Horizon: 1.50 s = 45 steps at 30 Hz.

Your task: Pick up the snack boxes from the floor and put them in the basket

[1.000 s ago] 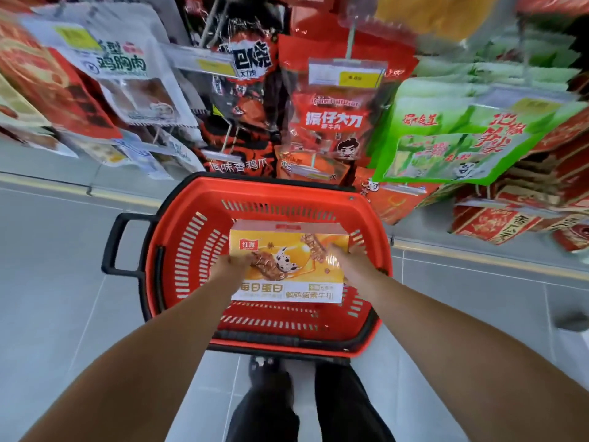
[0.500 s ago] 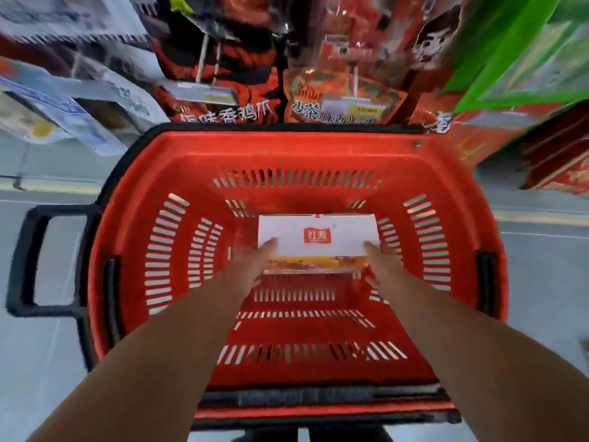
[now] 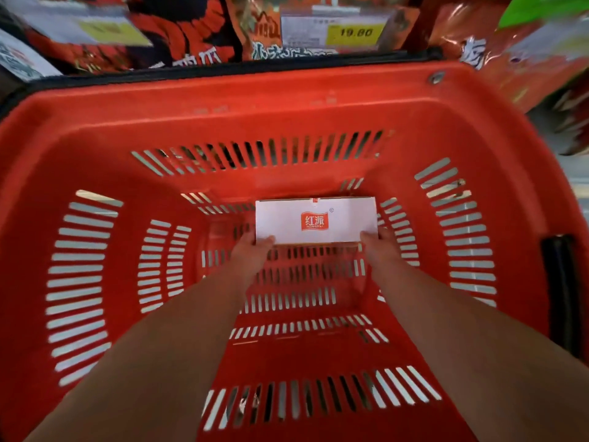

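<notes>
A red plastic basket [image 3: 287, 113] with slotted walls fills the head view. Deep inside it, near the far end of the bottom, stands a snack box [image 3: 315, 220] showing its white top face with a small red logo. My left hand [image 3: 251, 250] holds the box's left near corner, and my right hand [image 3: 377, 247] holds its right near corner. Both forearms reach down into the basket from the lower edge of the view. The box's lower sides are hidden.
Hanging snack packets [image 3: 178, 33] and a yellow price tag [image 3: 353, 31] crowd the rack just beyond the basket's far rim. A black handle part [image 3: 557, 282] sits on the basket's right wall. Grey floor shows at the far right.
The box has gone lower and farther into the basket with both hands on it. The view has moved closer, so the basket now fills the frame.
</notes>
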Each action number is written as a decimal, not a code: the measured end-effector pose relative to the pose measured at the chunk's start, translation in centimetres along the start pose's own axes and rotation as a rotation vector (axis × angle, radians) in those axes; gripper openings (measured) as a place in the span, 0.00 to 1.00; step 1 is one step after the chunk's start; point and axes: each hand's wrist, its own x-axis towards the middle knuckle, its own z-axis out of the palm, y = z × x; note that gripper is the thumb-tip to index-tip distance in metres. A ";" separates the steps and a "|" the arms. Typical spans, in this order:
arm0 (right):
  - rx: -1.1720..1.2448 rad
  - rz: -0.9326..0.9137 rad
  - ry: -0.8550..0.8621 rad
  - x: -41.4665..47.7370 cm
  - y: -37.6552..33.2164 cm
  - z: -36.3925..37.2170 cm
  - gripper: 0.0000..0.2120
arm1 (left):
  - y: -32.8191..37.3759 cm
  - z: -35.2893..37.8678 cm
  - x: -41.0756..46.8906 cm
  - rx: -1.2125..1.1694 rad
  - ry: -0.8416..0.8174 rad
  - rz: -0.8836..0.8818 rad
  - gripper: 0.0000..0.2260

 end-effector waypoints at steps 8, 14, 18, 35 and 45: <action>-0.112 -0.065 -0.042 -6.8 -3.5 -4.1 0.19 | 4.4 -1.6 -7.1 0.172 0.084 -0.106 0.35; 0.105 -0.127 -0.085 -18.5 -6.9 -12.2 0.17 | 11.1 -4.3 -20.8 0.089 -0.123 0.063 0.26; 0.187 -0.164 -0.059 -27.8 -8.3 -19.5 0.15 | 16.3 -6.1 -31.8 0.009 -0.222 0.180 0.03; 0.682 -0.136 0.348 -46.1 7.5 -46.5 0.07 | 20.1 7.7 -62.7 -0.008 -0.547 0.386 0.11; 0.773 0.083 0.433 -46.4 28.9 -58.4 0.05 | 10.6 28.1 -73.5 0.250 -0.668 0.352 0.11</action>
